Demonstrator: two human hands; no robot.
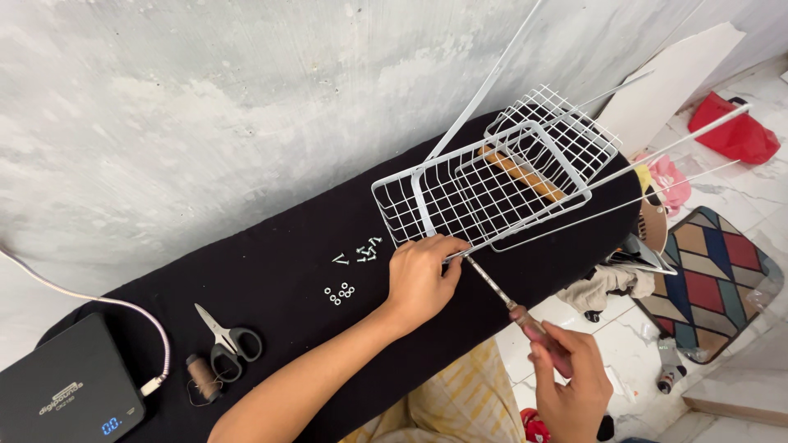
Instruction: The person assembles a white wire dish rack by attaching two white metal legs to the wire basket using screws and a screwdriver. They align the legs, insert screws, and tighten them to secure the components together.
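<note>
Pressing against the near edge of the white wire basket [492, 184], the left hand [420, 279] has its fingers [447, 246] curled together around the lower wire at the basket's front corner. The basket lies tilted on the black table [271, 246], near its right end, with long white rods [665, 148] running out from it toward the right and one slanting up along the grey wall. A yellowish wooden piece [521, 174] lies inside the basket.

The right hand [570, 377], below and to the right of the basket and off the table's edge, is closed around the reddish handle of a screwdriver [513, 308]; its metal shaft points up-left and its tip meets the basket's edge just beside the left fingertips.

Left of the basket, on the table, lie small white screws [365, 250] and, just nearer, a cluster of little washers [339, 293]. Farther left are scissors [226, 336] with black handles, touching a spool of brown thread [199, 379]. At the table's far left end sits a black box [70, 390] with a small lit display and a pale cable [160, 344] plugged in.
</note>
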